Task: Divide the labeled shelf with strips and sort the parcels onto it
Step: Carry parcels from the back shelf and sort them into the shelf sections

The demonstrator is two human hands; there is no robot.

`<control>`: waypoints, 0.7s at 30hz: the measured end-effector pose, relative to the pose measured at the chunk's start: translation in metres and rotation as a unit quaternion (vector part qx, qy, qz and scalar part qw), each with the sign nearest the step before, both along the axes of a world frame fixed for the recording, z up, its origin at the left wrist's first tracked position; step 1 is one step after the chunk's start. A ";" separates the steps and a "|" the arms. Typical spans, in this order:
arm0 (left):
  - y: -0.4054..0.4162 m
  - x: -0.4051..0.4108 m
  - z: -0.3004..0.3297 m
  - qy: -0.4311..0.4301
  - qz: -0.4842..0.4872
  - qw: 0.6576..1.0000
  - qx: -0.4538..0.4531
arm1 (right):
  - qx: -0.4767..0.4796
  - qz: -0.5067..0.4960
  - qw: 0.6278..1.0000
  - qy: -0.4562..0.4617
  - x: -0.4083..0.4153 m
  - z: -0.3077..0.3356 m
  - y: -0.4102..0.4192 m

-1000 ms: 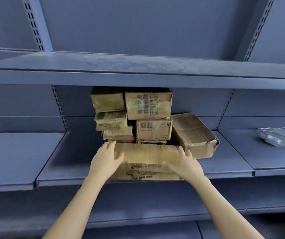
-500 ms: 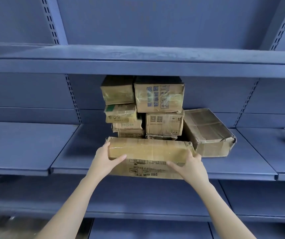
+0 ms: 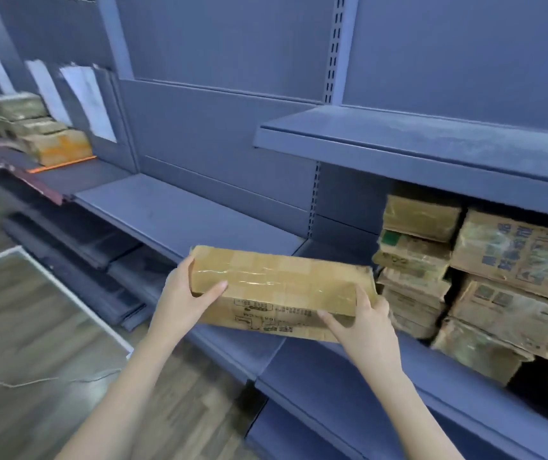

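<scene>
I hold a long, flat brown cardboard parcel wrapped in clear tape in front of me, clear of the blue metal shelf and tilted so its right end sits lower; my left hand makes its grip at the left end, thumb curled over the top face and fingers wrapped under the end; my right hand clamps the right end, thumb up along the near face and fingers curled round the corner; both grips are closed on the parcel, not spread. To my right, a stack of worn brown cardboard boxes sits on the shelf under an upper blue shelf board, just beside the parcel's right end. Far to the left, blurred, more taped brown parcels lie on a shelf with white paper sheets hanging behind them; an orange strip runs along that shelf's front edge. Below lies a grey wood-pattern floor.
</scene>
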State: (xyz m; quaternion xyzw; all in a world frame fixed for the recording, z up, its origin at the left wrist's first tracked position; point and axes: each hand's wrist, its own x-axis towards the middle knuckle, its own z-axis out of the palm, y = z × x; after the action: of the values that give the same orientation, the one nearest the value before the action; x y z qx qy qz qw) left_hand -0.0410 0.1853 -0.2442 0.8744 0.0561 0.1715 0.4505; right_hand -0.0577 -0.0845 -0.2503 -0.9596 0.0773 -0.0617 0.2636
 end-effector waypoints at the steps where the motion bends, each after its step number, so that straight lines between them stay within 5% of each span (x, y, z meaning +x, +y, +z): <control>1: 0.025 -0.001 0.000 -0.002 0.021 1.000 -0.005 | 0.002 0.021 1.000 -0.009 0.008 0.001 0.023; 7: 0.181 0.003 0.004 -0.046 0.130 0.990 -0.025 | 0.056 0.130 0.988 -0.057 0.070 0.013 0.181; 14: 0.381 0.014 0.018 -0.081 0.221 0.971 -0.027 | 0.248 0.259 0.927 -0.109 0.140 0.032 0.392; 21: 0.527 0.022 0.024 -0.098 0.329 0.939 -0.016 | 0.276 0.328 0.899 -0.089 0.205 0.038 0.576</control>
State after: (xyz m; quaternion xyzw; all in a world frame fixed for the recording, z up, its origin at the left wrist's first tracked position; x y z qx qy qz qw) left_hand -0.0194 0.7123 -0.2202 0.7786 0.2991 0.3940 0.3862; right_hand 0.1470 0.4913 -0.2125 -0.8095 -0.2516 -0.0333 0.5294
